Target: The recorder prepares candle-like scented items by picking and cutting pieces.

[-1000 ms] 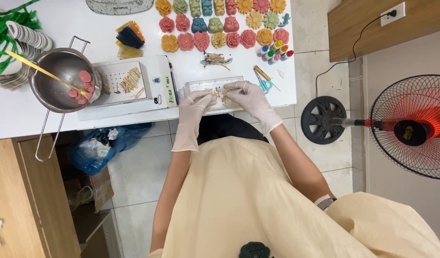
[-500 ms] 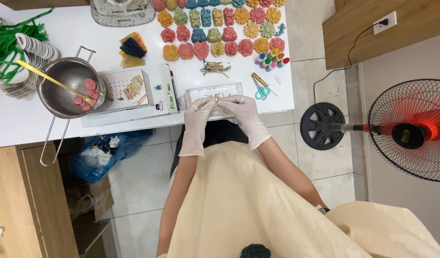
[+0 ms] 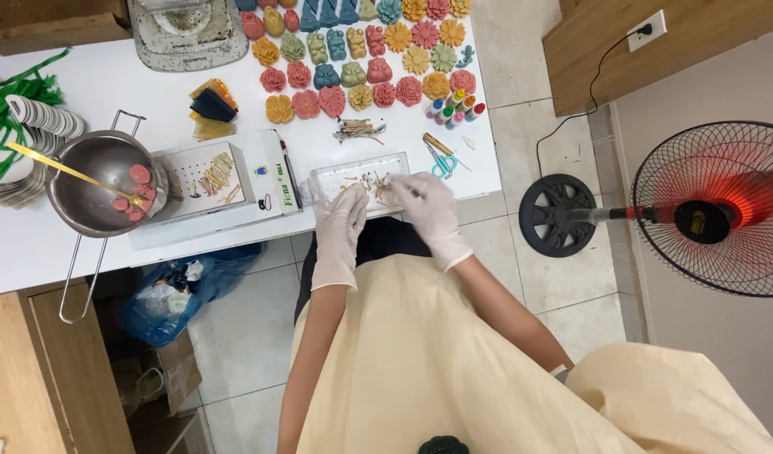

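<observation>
Both my hands wear white gloves and rest over a clear shallow tray at the near edge of the white table. The tray holds several small pale bits. My left hand sits at the tray's near edge, fingers curled. My right hand pinches something small and thin over the tray's right part; what it is I cannot make out. A cream apron covers my lap below.
Rows of coloured flower and bear shaped pieces lie farther back. Small paint bottles and blue scissors are right of the tray. A white machine and a steel strainer pot stand left. A floor fan is at right.
The view has shifted so the table sits lower and more central. My hands have spread slightly apart over the tray, the right one moving right.
</observation>
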